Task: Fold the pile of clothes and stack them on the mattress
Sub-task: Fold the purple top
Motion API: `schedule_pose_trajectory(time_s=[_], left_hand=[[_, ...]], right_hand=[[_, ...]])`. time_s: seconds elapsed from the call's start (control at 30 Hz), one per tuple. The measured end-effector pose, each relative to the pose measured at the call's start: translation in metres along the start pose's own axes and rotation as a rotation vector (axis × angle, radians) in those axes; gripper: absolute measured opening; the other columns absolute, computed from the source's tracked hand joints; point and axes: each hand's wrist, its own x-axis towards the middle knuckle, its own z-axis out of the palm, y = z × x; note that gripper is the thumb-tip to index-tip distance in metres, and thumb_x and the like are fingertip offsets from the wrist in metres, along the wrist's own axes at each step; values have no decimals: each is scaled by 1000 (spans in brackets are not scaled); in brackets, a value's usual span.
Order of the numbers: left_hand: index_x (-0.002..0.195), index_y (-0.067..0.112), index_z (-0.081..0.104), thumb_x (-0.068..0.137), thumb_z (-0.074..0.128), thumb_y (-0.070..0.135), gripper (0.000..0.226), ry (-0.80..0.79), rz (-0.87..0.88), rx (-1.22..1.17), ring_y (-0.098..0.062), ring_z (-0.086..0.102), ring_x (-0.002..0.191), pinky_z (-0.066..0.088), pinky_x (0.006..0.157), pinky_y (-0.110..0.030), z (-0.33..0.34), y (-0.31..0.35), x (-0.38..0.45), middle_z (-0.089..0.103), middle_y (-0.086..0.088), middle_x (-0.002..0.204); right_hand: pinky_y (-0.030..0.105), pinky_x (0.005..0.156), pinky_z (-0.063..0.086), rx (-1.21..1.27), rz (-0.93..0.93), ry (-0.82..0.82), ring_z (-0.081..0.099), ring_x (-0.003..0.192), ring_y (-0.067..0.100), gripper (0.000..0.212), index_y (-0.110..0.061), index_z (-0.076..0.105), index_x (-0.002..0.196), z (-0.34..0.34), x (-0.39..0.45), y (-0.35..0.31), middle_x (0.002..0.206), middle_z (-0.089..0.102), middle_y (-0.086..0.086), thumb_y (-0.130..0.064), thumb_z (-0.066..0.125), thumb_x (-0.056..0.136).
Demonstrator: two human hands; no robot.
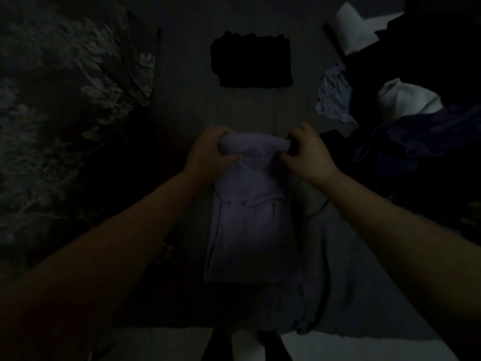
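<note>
The scene is very dark. A pale lilac garment [250, 230] lies lengthwise on the mattress [187, 105] in front of me, folded into a narrow strip. Its far end is lifted and bunched between my hands. My left hand [208, 152] grips the left side of that end and my right hand [307, 155] pinches the right side. A folded black garment [251, 61] lies flat further away on the mattress. At the right sits a heap of unfolded clothes [406, 121]: dark blue, white and light blue pieces.
A floral-patterned blanket or pillow [65, 113] fills the left side. A white cloth [356, 27] lies at the far right corner. A grey sheet [346, 269] is spread under my right forearm, and a thin cord [316, 212] lies beside the lilac garment.
</note>
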Motion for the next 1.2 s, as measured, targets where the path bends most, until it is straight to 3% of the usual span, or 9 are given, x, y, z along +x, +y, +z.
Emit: schedule_pose_trajectory(time_s=[0.1, 0.2, 0.5, 0.6, 0.7, 0.83, 0.9, 1.0, 1.2], left_hand=[[103, 5, 64, 65, 56, 38, 50, 29, 72, 48, -16, 55, 93, 37, 82, -19, -19, 20, -51, 64, -16, 99], [109, 27, 53, 64, 52, 33, 45, 1, 132, 204, -19, 54, 97, 38, 85, -27, -16, 27, -111, 64, -2, 105], [104, 25, 50, 58, 49, 36, 48, -159, 40, 468, -24, 45, 107, 32, 96, -39, 47, -18, -252, 58, -2, 104], [104, 15, 58, 64, 52, 39, 48, -11, -181, 362, -28, 45, 106, 35, 92, -37, 52, -9, -250, 57, -12, 106], [115, 3, 56, 69, 55, 47, 64, 199, -712, -8, -31, 49, 112, 39, 96, -36, 56, -2, -214, 55, -18, 117], [117, 7, 54, 79, 66, 49, 58, 122, -1058, -259, -31, 58, 110, 42, 86, -30, 64, -4, -169, 62, -15, 117], [125, 6, 52, 86, 63, 37, 51, 34, -1060, -268, -32, 54, 117, 37, 85, -25, 66, -4, -159, 57, -14, 127], [127, 9, 56, 89, 61, 37, 47, -97, -913, -305, -27, 52, 121, 35, 86, -21, 65, -6, -158, 57, -10, 130], [142, 18, 39, 66, 28, 72, 94, -281, -508, 87, -24, 44, 129, 36, 100, -25, 63, -8, -173, 38, -7, 146]], right_hand=[[18, 65, 29, 83, -113, 22, 53, 79, 20, 12, -3, 61, 83, -17, -52, -25, 80, 58, 13, -3, 59, 71], [29, 70, 41, 11, -160, -35, 55, 82, 22, 19, -10, 61, 90, -7, -126, -32, 85, 62, 10, -20, 51, 77], [17, 79, 42, -4, 128, -292, 66, 88, 16, 32, -26, 69, 91, 52, -264, 2, 95, 68, -7, -50, 50, 86], [22, 88, 45, 82, 342, -150, 61, 99, 13, 50, -22, 66, 108, 58, -250, 7, 109, 65, -4, -62, 44, 88], [26, 91, 47, 356, 603, -68, 58, 108, 10, 57, -18, 54, 122, 57, -216, 3, 121, 61, -4, -58, 58, 82], [28, 92, 46, 386, 751, -128, 60, 110, 18, 77, -12, 55, 121, 71, -180, 1, 120, 64, 2, -72, 55, 72], [33, 96, 46, 333, 738, -157, 58, 115, 23, 90, -10, 53, 126, 78, -173, 4, 125, 61, 7, -76, 59, 65], [38, 102, 42, 377, 703, -192, 53, 120, 26, 68, -11, 47, 129, 78, -172, 1, 130, 56, 10, -44, 73, 75], [26, 100, 34, 264, 461, -292, 48, 121, 22, 56, -23, 41, 134, 86, -184, 3, 133, 48, 5, -34, 59, 82]])
